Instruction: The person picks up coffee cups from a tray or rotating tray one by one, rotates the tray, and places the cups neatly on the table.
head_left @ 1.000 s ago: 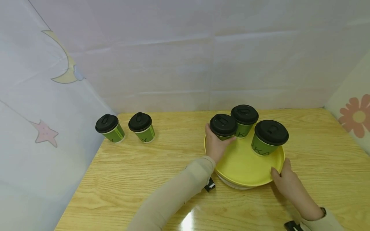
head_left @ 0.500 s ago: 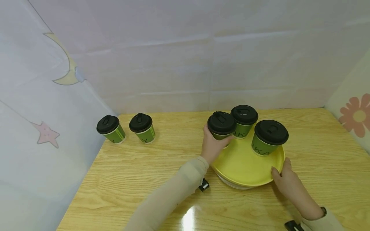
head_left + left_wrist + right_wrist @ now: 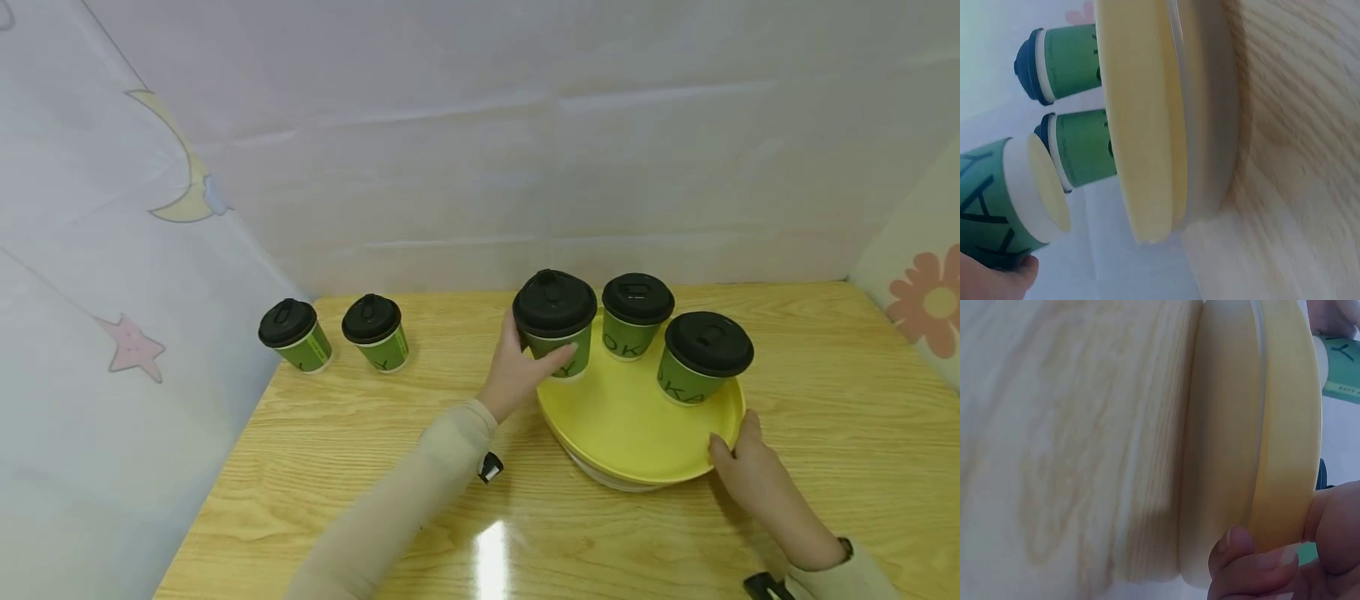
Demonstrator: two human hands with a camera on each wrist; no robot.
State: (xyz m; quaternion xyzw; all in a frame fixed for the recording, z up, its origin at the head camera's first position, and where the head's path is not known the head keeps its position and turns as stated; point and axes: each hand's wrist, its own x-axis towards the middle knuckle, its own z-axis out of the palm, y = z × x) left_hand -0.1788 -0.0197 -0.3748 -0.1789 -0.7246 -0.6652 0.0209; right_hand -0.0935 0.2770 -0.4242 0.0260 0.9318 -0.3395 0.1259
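My left hand (image 3: pixel 517 375) grips a green paper cup with a black lid (image 3: pixel 557 312) at the left side of a round yellow tray (image 3: pixel 630 437). In the left wrist view this cup (image 3: pixel 988 194) is tilted, its base apart from the tray. Two like cups stand on the tray, a rear one (image 3: pixel 630 333) and a front-right one (image 3: pixel 686 379). My right hand (image 3: pixel 753 475) holds the tray's front-right rim, thumb above and fingers curled below in the right wrist view. Under the tray is a pale round base (image 3: pixel 1222 444).
Two more lidded green cups, an outer one (image 3: pixel 306 350) and an inner one (image 3: pixel 386 350), stand at the back left of the wooden table (image 3: pixel 322 467). A pale cloth backdrop (image 3: pixel 450 167) hangs along the table's back and sides.
My left hand has lifted the cup and carried it leftward, away from the rear cup, toward the tray's left edge. My right hand has stayed at the rim.
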